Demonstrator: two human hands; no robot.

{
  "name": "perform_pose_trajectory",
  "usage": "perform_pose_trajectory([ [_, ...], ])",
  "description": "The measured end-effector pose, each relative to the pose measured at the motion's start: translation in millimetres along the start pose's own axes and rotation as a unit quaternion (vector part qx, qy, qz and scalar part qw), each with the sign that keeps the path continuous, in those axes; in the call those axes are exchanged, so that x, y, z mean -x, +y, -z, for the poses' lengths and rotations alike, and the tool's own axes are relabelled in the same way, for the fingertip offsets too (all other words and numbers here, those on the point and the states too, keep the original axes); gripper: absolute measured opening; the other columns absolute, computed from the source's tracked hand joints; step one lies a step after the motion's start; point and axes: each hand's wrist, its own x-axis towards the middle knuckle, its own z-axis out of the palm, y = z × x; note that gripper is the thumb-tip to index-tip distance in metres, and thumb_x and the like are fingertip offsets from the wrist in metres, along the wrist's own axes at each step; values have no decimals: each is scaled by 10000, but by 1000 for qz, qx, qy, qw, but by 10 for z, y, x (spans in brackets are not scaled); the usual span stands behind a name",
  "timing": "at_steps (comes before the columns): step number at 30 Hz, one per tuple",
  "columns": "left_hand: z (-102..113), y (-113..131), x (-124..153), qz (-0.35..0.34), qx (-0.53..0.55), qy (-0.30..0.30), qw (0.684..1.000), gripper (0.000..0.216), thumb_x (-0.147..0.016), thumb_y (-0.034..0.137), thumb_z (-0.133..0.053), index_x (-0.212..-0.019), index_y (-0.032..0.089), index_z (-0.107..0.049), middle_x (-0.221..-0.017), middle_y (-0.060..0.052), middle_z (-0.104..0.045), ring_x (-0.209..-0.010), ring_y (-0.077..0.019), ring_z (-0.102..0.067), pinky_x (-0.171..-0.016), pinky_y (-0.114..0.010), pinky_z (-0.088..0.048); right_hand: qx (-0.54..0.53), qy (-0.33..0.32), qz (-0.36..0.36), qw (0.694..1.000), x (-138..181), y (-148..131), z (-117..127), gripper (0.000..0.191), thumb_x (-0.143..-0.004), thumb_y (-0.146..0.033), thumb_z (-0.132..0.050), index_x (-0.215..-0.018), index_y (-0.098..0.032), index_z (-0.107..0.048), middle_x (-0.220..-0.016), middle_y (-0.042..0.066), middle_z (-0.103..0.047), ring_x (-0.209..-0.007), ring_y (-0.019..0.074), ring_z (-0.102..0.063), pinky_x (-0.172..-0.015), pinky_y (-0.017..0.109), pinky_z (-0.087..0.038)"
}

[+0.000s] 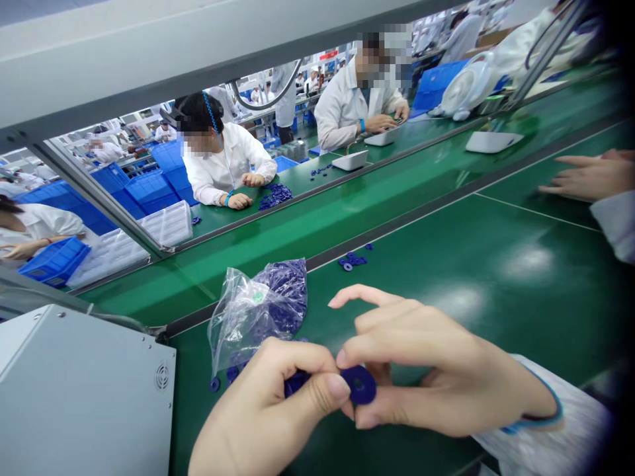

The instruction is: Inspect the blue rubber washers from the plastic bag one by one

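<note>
Between my two hands is a flat purple ring (366, 387) with a small hole in its middle. The thumb and forefinger of my left hand (278, 403) pinch its left edge. My right hand (426, 363) holds the same ring from the right, thumb below and a fingertip above, with its forefinger stretched out. Just beyond my left hand lies a clear plastic bag (238, 317) full of purple rings. A few loose rings (215, 384) lie beside the bag, partly hidden by my left hand.
Several purple rings (348, 266) lie farther along the green table (426, 258). A grey metal box (84, 390) stands at the left. Another person's hand (590, 175) rests at the right. Across the conveyor (307, 225), co-workers sit by white trays (350, 160) and a ring pile (276, 196).
</note>
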Motion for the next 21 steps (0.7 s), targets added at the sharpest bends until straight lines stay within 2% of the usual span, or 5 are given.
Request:
perform_pose_trajectory([
  [11,8,25,-5,-19,-26,22,999,444,-831,641,-540,-898,244,-727,-837,-26,-594,-652,-119,-462,-594,-232,-395,1,-7,-11,1000,-4,-2,-17,177,-859,-296,-696,-940,-152,-633,-578,-64,-616,-501,67,-471,-1066,392,-342],
  [13,6,39,-4,-18,-35,24,999,434,-836,632,-539,-886,244,-727,-815,-22,-591,-669,-123,-471,-611,-232,-398,-5,-6,-12,1000,-6,-2,-11,229,-818,-276,-740,-970,-150,-625,-669,-35,-648,-600,85,-535,-1050,376,-366],
  [16,-5,70,-14,-8,-41,33,999,447,-839,634,-531,-845,232,-726,-820,-24,-596,-687,-128,-479,-598,-227,-389,-29,60,-19,998,-2,-21,22,413,-791,-267,-762,-1153,-175,-585,-1055,69,-656,-995,157,-591,-999,321,-425],
  [19,-24,114,-42,2,-29,37,999,448,-852,619,-521,-819,221,-722,-848,-29,-613,-738,-140,-513,-573,-219,-375,-134,162,-43,977,54,-70,53,371,-898,-398,-621,-1239,-273,-545,-1224,68,-588,-1161,196,-541,-970,318,-461],
  [21,-33,147,-68,-9,-19,38,999,425,-862,590,-524,-800,219,-720,-850,-25,-630,-798,-156,-543,-612,-218,-398,-194,137,-58,970,145,-110,29,372,-961,-533,-425,-1199,-281,-559,-1110,63,-641,-1046,198,-614,-883,319,-512],
])
